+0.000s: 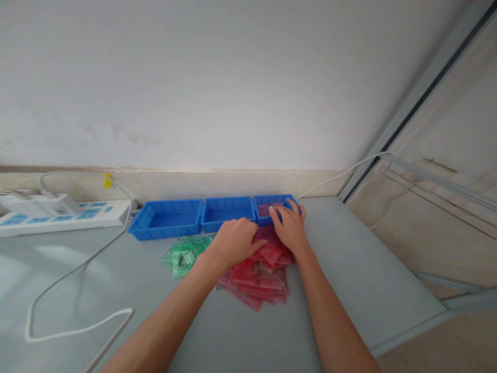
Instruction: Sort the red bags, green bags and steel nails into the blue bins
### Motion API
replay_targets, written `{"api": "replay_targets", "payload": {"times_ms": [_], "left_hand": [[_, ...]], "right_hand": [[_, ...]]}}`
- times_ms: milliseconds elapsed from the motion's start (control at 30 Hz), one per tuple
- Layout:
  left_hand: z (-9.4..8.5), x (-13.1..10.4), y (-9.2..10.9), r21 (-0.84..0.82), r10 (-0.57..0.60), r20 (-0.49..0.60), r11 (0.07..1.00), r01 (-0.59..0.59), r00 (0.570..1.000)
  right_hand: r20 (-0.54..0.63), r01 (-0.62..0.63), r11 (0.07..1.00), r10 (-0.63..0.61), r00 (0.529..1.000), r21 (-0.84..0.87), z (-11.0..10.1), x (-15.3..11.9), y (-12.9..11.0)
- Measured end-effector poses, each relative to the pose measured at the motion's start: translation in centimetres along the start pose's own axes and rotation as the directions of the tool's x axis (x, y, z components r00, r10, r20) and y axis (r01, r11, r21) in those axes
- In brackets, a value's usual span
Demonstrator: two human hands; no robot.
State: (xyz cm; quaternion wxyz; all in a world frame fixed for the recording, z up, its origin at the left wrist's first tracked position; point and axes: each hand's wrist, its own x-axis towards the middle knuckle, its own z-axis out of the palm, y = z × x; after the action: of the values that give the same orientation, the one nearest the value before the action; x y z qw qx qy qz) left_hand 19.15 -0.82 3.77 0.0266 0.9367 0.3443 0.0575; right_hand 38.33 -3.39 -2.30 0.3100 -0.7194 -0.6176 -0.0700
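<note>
Three blue trays stand in a row: a left tray (166, 234), a middle tray (227, 199) and a right tray (272, 198). Inside the right tray lies a pinkish-red bag (264, 210). My right hand (290, 228) reaches over that tray's front edge, fingers apart, the fingertips at the bag and far side. My left hand (237, 239) rests at the red bag pile (256, 282), its fingers curled and thumb stretched over a red bag; what the fingers hold is hidden. Green bags (186, 256) lie left of the red ones, partly behind my left forearm.
A white power strip (104, 215) with plugged-in adapters sits at the left by the wall. A white cable (58, 282) loops over the grey table (349, 269). Another cable runs along the wall at right, near a metal frame.
</note>
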Motion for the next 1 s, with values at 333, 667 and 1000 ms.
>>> {"api": "replay_targets", "payload": {"times_ms": [333, 667, 1000], "left_hand": [[-0.8, 0.7, -0.7, -0.452, 0.058, -0.035, 0.89, -0.068, 0.998], [-1.1, 1.4, -3.1, -0.824, -0.078, -0.281, 0.531, -0.199, 0.956], [-1.1, 1.4, -4.0, -0.884, -0.133, -0.288, 0.417, -0.21, 0.948]], "right_hand": [[-0.214, 0.063, 0.977, -0.019, 0.977, 0.203, -1.2, 0.1, -0.8], [0.172, -0.169, 0.437, 0.033, 0.985, 0.883, -3.6, -0.8, -2.5], [0.164, -0.185, 0.226, 0.109, 0.98, 0.956, -3.2, -0.2, -1.9]]}}
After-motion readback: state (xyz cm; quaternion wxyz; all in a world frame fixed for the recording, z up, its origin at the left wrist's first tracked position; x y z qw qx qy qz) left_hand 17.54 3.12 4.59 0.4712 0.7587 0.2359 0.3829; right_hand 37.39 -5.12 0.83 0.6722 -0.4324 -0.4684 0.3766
